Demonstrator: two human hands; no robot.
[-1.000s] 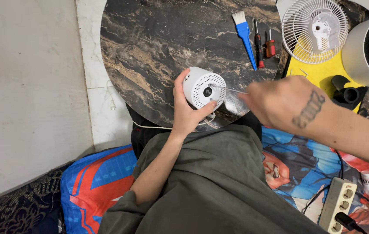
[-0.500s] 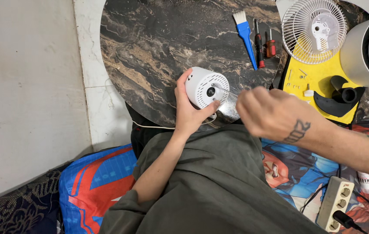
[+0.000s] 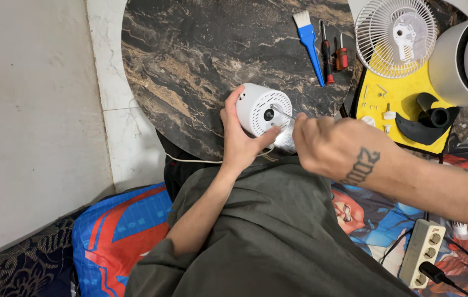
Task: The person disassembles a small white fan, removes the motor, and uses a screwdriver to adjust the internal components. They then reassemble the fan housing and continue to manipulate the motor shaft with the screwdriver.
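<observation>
Gripped from the left side, the white vented motor housing (image 3: 262, 109) sits in the left hand (image 3: 240, 144), whose fingers curl over its top edge and whose thumb presses on its perforated face. It is held just above the near edge of the round dark marble table (image 3: 190, 60), tilted so the face with the dark central hole looks up at the camera. The right hand (image 3: 330, 146) is closed round the handle of a thin metal tool (image 3: 283, 114), most of which the hand hides; its shaft runs up and left, and its tip meets the housing face just beside the central hole.

Farther back on the table, towards the far right edge, lie a blue brush (image 3: 310, 41), a black-and-red screwdriver (image 3: 326, 52) and a shorter red one (image 3: 341, 54), side by side. Right of them a white fan grille (image 3: 396, 37) overlaps a yellow mat (image 3: 404, 104) that carries small white parts, screws and a black curved piece (image 3: 429, 116). A large white cylinder (image 3: 467, 60) stands at the right border of the view. Below, near the person's lap, a white power strip (image 3: 421, 250) with a black plug lies on patterned red-and-blue bedding (image 3: 118, 231).
</observation>
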